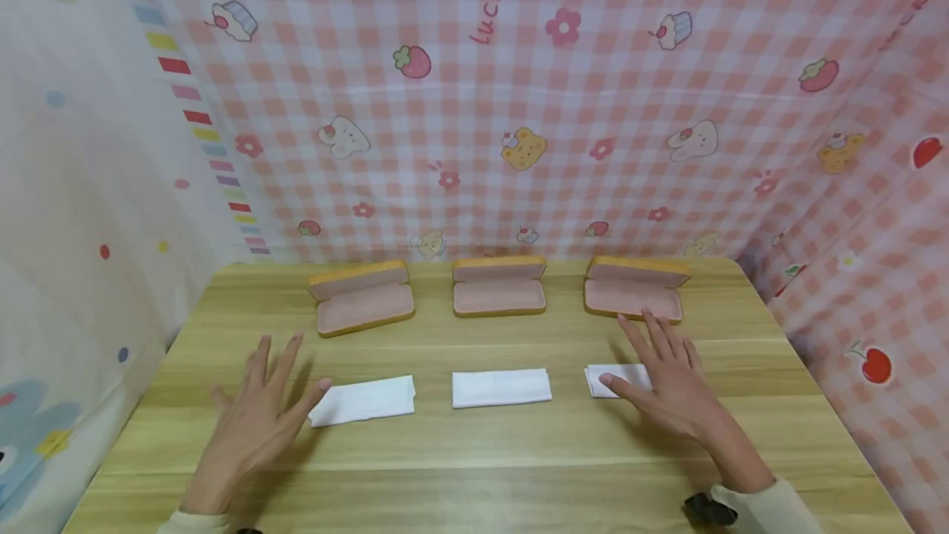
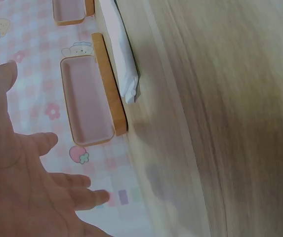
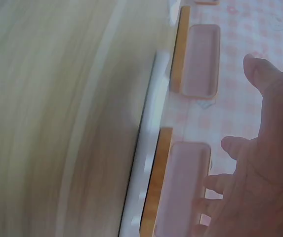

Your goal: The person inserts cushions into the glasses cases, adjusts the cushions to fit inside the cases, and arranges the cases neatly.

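Observation:
Fingers spread, my left hand [image 1: 255, 419] hovers over the table at the left, its thumb tip by the near left end of a folded white cloth [image 1: 366, 400]. My right hand [image 1: 678, 390], also spread, hovers above another folded white cloth [image 1: 621, 371] and hides its right part. Neither hand holds anything. Between them lies a third folded white cloth [image 1: 502, 388]. Behind the cloths, three glasses cases stand with lids raised and pink linings showing: the left case [image 1: 366, 309], the middle case [image 1: 499, 297] and the right case [image 1: 626, 298], whose front edge the right fingertips overlap in the head view.
A wooden table [image 1: 474, 460] carries everything. Its back edge meets a pink checked curtain [image 1: 460, 122]. A pale dotted curtain [image 1: 96, 188] hangs at the left, and patterned cloth [image 1: 875, 287] hangs along the right side.

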Demonstrator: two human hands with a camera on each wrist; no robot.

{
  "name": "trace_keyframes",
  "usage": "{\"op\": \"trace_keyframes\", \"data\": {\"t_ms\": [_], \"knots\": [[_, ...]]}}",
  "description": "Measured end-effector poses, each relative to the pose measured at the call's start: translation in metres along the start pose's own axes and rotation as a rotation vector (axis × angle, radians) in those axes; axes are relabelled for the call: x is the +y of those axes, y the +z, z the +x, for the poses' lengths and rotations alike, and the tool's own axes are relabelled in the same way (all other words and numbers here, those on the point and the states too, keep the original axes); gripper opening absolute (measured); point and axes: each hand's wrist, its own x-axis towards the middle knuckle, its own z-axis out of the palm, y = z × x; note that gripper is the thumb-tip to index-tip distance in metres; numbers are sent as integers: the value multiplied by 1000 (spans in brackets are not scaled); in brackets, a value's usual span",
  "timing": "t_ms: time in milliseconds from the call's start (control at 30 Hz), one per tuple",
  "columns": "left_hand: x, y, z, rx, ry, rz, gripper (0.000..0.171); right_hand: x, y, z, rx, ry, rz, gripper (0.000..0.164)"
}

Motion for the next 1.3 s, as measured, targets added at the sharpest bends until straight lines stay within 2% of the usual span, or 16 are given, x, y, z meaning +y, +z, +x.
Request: {"op": "trace_keyframes", "data": {"t_ms": [167, 367, 533, 667, 800, 933, 1300], "knots": [[-1, 0, 1, 9, -15, -75, 84, -13, 9, 7, -23, -31, 118, 88], [-2, 0, 0, 95, 5, -132, 83, -31, 19, 13, -69, -61, 255, 84], [-4, 1, -2, 147, 13, -192, 78, -45, 25, 19, -65, -101, 305, 81], [-4, 2, -1, 180, 33, -268, 74, -57, 29, 23, -78, -99, 341, 83], [-6, 3, 0, 189, 35, -352, 71, -68, 32, 26, -100, -78, 389, 87], [-7, 5, 1, 188, 16, -395, 68, -79, 34, 28, -127, -58, 411, 87], [-8, 7, -1, 108, -66, -481, 64, -111, 50, 37, -170, -90, 514, 79]]}}
